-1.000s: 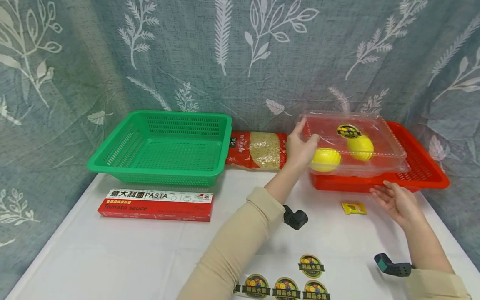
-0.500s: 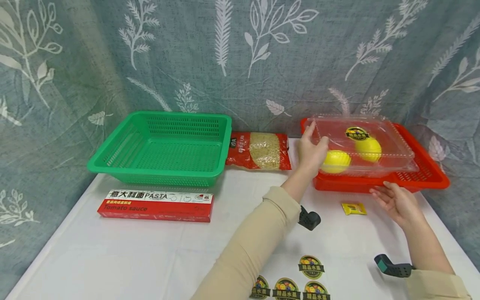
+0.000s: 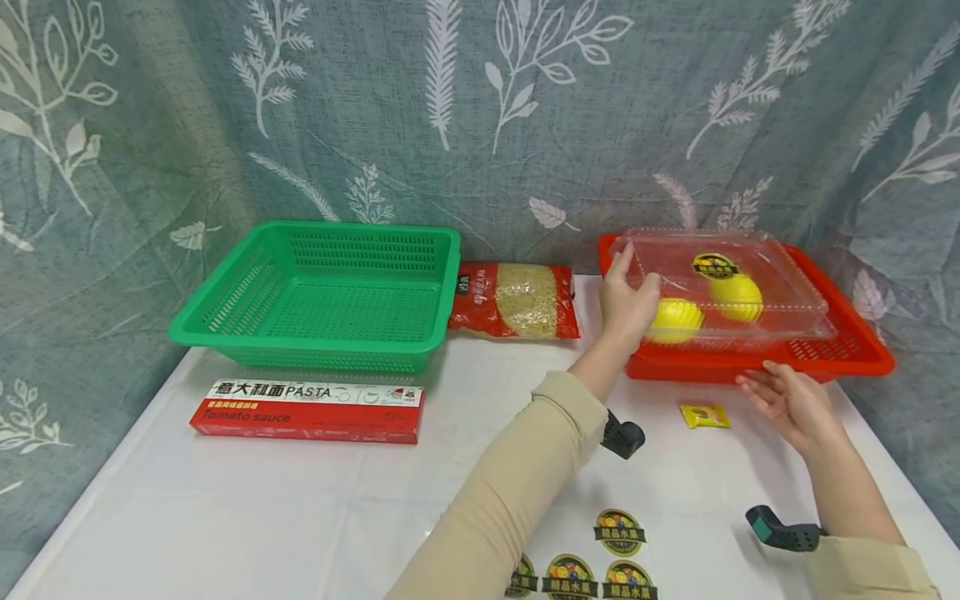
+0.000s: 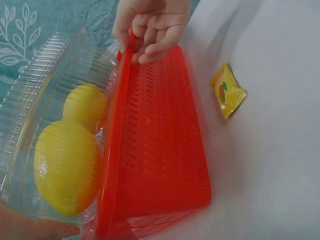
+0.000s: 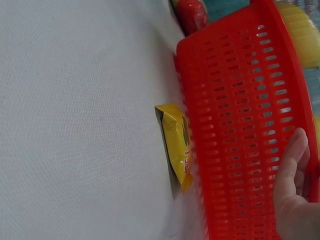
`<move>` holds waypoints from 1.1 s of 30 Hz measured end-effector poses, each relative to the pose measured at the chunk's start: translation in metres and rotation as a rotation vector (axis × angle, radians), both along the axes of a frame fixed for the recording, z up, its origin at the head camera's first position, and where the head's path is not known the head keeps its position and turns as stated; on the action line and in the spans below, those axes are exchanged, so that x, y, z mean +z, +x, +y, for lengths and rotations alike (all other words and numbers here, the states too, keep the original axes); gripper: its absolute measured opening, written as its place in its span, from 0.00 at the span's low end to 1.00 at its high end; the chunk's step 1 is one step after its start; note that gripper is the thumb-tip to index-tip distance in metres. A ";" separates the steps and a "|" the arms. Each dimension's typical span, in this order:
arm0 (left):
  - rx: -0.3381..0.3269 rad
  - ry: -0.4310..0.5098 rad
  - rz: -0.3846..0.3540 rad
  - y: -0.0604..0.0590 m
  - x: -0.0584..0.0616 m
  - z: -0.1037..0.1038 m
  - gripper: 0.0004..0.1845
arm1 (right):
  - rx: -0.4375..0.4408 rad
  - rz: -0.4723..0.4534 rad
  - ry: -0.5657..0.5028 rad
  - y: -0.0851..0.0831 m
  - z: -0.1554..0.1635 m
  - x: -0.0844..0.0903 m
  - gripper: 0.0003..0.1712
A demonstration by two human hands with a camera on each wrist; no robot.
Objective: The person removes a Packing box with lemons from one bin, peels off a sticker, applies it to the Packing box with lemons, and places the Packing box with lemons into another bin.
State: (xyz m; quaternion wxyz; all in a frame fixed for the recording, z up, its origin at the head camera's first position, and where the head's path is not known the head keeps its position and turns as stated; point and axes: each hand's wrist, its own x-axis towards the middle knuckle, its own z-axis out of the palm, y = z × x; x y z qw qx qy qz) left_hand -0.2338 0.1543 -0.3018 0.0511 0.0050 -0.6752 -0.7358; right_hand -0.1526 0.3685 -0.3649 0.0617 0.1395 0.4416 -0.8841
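My left hand [image 3: 628,304] grips the left end of a clear plastic clamshell box [image 3: 787,279] with a round fruit sticker [image 3: 715,267] on its lid. Inside lie two yellow lemons [image 3: 738,297], also seen close up in the left wrist view as a large lemon [image 4: 67,170] and a smaller one behind it. The box sits over the red basket [image 3: 855,354], within its rim at the left part. My right hand [image 3: 798,410] holds the basket's front rim, fingers curled at it; in the right wrist view the thumb shows against the basket's side [image 5: 235,125].
A small yellow wrapped snack [image 3: 705,416] lies before the red basket. Fruit stickers [image 3: 620,532] lie near the front. A bagged pasta pack [image 3: 517,301] stands between the red basket and a green basket [image 3: 315,333]. A pasta box [image 3: 307,412] lies front left.
My left hand has carried the clear box right and slightly down over the red basket, then nearly stopped. My right hand has stayed on the basket's rim.
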 end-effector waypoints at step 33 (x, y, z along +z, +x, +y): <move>-0.026 -0.151 0.059 -0.003 -0.014 0.011 0.29 | 0.010 0.009 -0.007 -0.001 0.002 0.001 0.08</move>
